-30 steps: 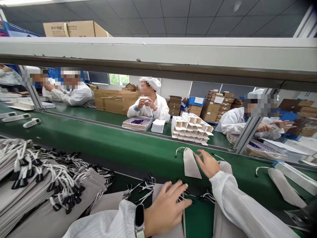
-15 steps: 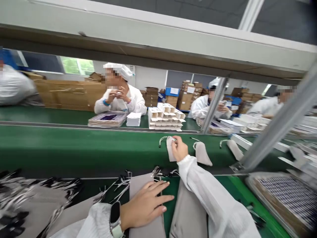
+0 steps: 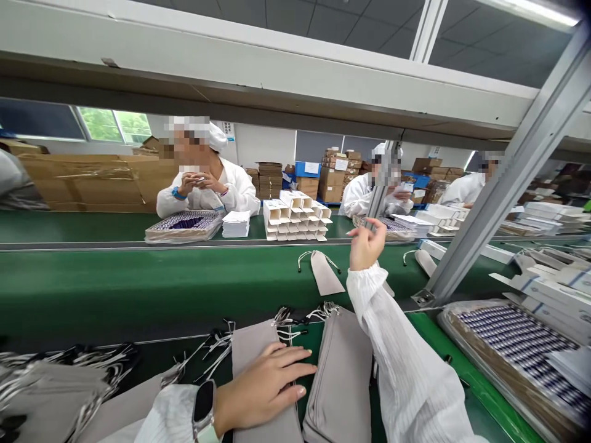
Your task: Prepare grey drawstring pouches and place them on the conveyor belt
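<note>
My left hand (image 3: 265,384) lies flat, fingers spread, on a grey drawstring pouch (image 3: 252,347) at the near edge. Beside it, a stack of grey pouches (image 3: 344,363) has its cords bunched at the far end. My right hand (image 3: 368,245) is raised over the green belt with loosely bent fingers, and nothing shows in them. Just left of it, a single small pouch (image 3: 327,274) rests on the belt, its white cords looped out at the top. My right sleeve mostly covers another pouch. Farther right lies one more pouch (image 3: 425,263).
Many pouches (image 3: 60,394) with tangled cords lie at the left. A slanted metal post (image 3: 498,175) stands at the right, near a tray of small patterned items (image 3: 521,344). A shelf beam (image 3: 258,67) crosses overhead. Across the belt, co-workers sit by stacked white boxes (image 3: 295,218).
My right hand has let go of the small pouch, which stays on the belt, and has lifted up and to the right. My left hand stays on its pouch. The view has shifted slightly.
</note>
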### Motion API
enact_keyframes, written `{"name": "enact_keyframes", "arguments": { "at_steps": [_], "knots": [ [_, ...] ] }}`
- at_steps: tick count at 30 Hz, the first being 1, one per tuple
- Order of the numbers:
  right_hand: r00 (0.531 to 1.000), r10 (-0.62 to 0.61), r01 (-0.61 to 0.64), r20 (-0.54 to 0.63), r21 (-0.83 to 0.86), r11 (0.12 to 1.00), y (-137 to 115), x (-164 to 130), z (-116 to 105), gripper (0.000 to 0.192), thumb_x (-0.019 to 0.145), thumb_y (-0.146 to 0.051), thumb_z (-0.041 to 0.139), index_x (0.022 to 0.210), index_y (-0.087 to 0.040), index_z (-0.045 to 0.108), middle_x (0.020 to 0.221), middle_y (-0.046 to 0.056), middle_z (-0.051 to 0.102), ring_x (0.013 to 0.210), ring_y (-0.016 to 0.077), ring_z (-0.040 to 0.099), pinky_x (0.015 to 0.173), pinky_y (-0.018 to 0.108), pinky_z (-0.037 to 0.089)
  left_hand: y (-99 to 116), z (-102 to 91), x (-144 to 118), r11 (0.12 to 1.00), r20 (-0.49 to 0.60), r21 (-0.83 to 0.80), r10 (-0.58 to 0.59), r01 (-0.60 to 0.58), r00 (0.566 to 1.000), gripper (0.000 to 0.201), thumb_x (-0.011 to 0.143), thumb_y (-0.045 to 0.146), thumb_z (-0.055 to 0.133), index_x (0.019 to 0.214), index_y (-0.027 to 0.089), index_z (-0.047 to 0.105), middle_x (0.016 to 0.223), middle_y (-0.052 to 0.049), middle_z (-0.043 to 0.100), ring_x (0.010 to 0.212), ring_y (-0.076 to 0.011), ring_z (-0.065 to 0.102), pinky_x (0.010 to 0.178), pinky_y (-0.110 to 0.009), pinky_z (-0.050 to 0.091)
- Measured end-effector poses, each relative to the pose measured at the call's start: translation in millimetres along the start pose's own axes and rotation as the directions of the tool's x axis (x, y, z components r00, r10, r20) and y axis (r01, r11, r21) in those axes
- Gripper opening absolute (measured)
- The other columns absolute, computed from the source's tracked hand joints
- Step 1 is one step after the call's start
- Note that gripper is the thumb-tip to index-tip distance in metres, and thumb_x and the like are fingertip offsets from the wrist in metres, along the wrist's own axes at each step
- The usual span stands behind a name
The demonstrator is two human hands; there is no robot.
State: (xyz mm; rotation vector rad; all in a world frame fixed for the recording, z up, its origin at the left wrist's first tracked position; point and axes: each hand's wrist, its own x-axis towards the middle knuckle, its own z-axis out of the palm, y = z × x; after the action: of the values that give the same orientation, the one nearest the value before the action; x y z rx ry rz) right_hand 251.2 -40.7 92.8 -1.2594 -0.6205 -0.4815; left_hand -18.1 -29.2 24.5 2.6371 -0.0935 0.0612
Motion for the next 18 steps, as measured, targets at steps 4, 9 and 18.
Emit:
{"name": "enact_keyframes", "arguments": {
  "at_steps": [4, 9, 18],
  "knots": [
    [0.99, 0.024, -0.02, -0.138, 0.032, 0.999, 6.3, 2.0, -2.3, 0.021, 0.072, -0.017, 0.034, 0.092, -0.016, 0.041, 0.047, -0.006, 0.046, 0.045, 0.0107, 0.049, 0.05, 0.022, 0.036, 10.0, -2.0, 0.4, 0.997, 0.026, -0.071, 0.021, -0.019, 0.999, 0.04, 0.085, 0.029, 0.039, 0.124, 0.03, 0.034, 0.125, -0.001, 0.042, 0.115, -0.0181, 0.037, 0.098, -0.034, 0.023],
    [0.999, -0.049, 0.049, 0.0, 0.077, 0.996, 5.7, -16.6, 8.6, 0.02, 0.074, -0.017, 0.035, 0.093, -0.017, 0.041, 0.05, -0.005, 0.048, 0.048, 0.0111, 0.05, 0.054, 0.023, 0.039, 11.9, -1.5, 1.0, 0.982, 0.062, -0.176, 0.081, -0.069, 0.995, 0.03, 0.084, 0.027, 0.043, 0.112, 0.033, 0.049, 0.109, 0.003, 0.055, 0.105, -0.015, 0.045, 0.094, -0.029, 0.024],
    [0.185, -0.034, 0.584, 0.982, -0.082, 0.808, 7.8, -139.4, 21.1, 0.031, 0.079, -0.026, 0.039, 0.109, -0.026, 0.043, 0.075, 0.0, 0.06, 0.06, 0.0153, 0.057, 0.054, 0.023, 0.036, -18.8, 2.8, 2.3, 0.999, -0.214, -0.028, -0.051, 0.046, 0.975, 0.022, 0.083, 0.018, 0.04, 0.093, 0.022, 0.059, 0.095, -0.001, 0.054, 0.095, -0.0148, 0.045, 0.085, -0.026, 0.033]
  ]
}}
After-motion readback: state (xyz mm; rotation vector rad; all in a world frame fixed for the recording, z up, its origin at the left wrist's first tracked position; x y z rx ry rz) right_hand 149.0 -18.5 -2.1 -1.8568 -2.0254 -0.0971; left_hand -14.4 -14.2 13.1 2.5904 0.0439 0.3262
